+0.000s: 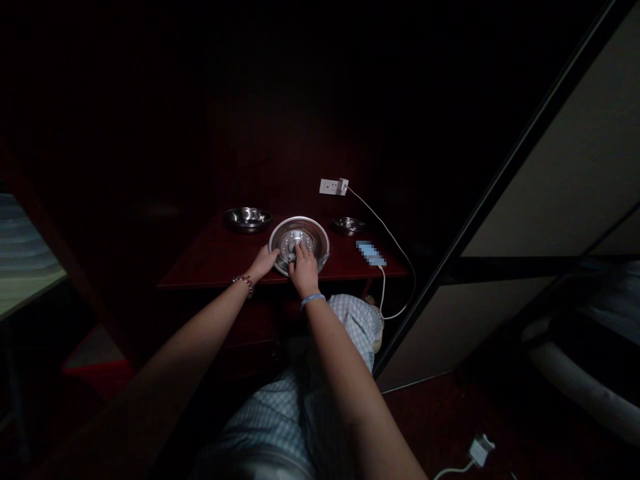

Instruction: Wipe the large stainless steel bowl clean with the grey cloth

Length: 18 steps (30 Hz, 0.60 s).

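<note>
A shiny steel bowl (pixel 276 235) is tilted toward me near the front edge of the dark red shelf (pixel 200 270). My left hand (pixel 264 263), with a beaded bracelet at the wrist, grips its left rim, thumb on the inside. Inside the bowl is my right hand (pixel 305 270), a blue band on its wrist. Its fingers are bent against the bowl's inner bottom. A small grey patterned piece (pixel 324 261), perhaps cloth, shows beside that palm; what lies under the fingers is hidden.
Behind stand a wider steel bowl (pixel 248 220) at left and a smaller one (pixel 349 226) at right. A blurred-out phone (pixel 371 253) is on the right, its white cable (pixel 395 243) running to a wall socket (pixel 330 187). A white plug (pixel 481 450) lies at lower right.
</note>
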Each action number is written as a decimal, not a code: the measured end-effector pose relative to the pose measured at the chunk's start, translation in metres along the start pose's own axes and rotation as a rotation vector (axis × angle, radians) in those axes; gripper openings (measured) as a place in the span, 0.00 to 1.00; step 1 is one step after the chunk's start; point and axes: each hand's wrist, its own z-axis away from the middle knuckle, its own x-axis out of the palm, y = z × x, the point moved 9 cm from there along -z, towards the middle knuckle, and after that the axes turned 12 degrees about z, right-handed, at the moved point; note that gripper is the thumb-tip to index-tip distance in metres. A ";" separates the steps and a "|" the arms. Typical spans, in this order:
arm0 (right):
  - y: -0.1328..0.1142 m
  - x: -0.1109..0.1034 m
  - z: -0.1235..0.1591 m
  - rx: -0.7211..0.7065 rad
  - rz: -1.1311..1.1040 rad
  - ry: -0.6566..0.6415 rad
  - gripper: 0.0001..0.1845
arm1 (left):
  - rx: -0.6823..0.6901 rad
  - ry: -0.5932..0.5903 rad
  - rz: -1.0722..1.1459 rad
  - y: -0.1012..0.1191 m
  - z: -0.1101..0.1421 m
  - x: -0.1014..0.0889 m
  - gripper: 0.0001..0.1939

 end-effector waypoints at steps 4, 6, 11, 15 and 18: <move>-0.001 -0.001 0.001 -0.003 0.005 -0.004 0.34 | 0.004 0.012 0.002 0.002 0.001 0.000 0.17; -0.001 0.000 0.001 0.001 0.011 -0.009 0.33 | -0.003 0.013 0.005 0.002 0.001 0.001 0.17; -0.001 0.001 0.000 0.006 0.032 -0.027 0.34 | -0.011 0.023 0.003 0.004 0.002 0.000 0.16; -0.001 0.002 -0.001 0.006 0.041 -0.029 0.34 | -0.002 0.010 0.000 0.003 0.001 0.000 0.17; -0.002 0.001 -0.001 -0.003 0.042 -0.020 0.34 | 0.012 -0.004 0.003 0.001 0.000 0.000 0.18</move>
